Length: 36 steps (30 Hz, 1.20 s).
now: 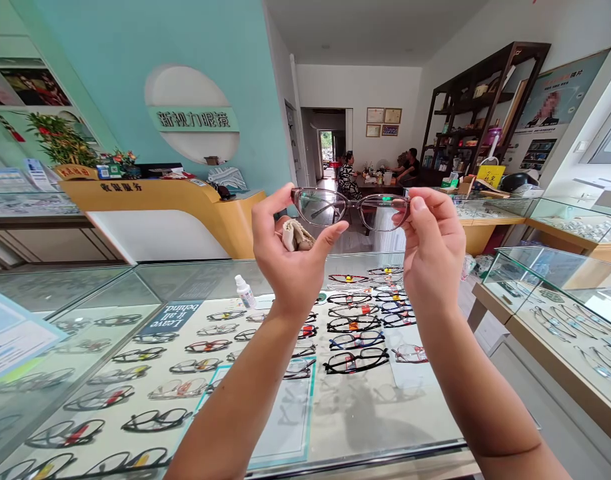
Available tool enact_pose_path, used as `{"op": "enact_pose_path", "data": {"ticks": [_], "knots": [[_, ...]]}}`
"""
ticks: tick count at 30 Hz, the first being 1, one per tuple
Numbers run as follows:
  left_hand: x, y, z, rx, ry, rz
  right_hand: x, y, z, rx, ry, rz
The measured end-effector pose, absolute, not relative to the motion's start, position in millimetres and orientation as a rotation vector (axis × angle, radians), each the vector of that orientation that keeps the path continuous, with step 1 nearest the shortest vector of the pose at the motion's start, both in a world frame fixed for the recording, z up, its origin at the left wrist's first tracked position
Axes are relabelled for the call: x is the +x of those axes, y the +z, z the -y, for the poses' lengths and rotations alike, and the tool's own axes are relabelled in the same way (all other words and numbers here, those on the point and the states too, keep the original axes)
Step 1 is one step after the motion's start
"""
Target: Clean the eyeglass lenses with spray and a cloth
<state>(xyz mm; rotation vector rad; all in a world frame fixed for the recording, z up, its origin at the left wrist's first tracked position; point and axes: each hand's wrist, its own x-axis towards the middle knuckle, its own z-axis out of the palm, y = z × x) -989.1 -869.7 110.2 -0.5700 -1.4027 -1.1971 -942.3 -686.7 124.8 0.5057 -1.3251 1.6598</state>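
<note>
Held up in front of me is a pair of eyeglasses (354, 205) with a thin dark reddish frame and clear lenses. My left hand (291, 257) grips the frame's left end between fingers, thumb stretched out below the lens. A folded beige cloth (296, 236) is tucked in that same palm. My right hand (432, 243) pinches the frame's right end with thumb and forefinger. Below both arms, a glass display case (355, 407) carries rows of spectacle frames (355, 361). A small white bottle (244, 292) stands on the glass, left of my left hand.
Another glass case (560, 313) with more frames stands at the right. A yellow and white counter (165, 220) is at the back left. Two people sit at a table in the far background, near a dark shelf (478, 110). A printed sheet (15, 340) juts in at left.
</note>
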Motion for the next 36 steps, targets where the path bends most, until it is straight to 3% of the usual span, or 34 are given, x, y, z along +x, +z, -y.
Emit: {"op": "enact_pose_path", "data": {"ticks": [16, 36], "knots": [[-984.1, 111.4, 863.5, -0.636, -1.23, 1.379, -941.7, 121.2, 688.5, 0.505, 1.559, 1.342], [-968.8, 111.6, 854.4, -0.596, -1.625, 1.475, -943.0, 121.6, 686.7, 0.506, 1.559, 1.376]]}}
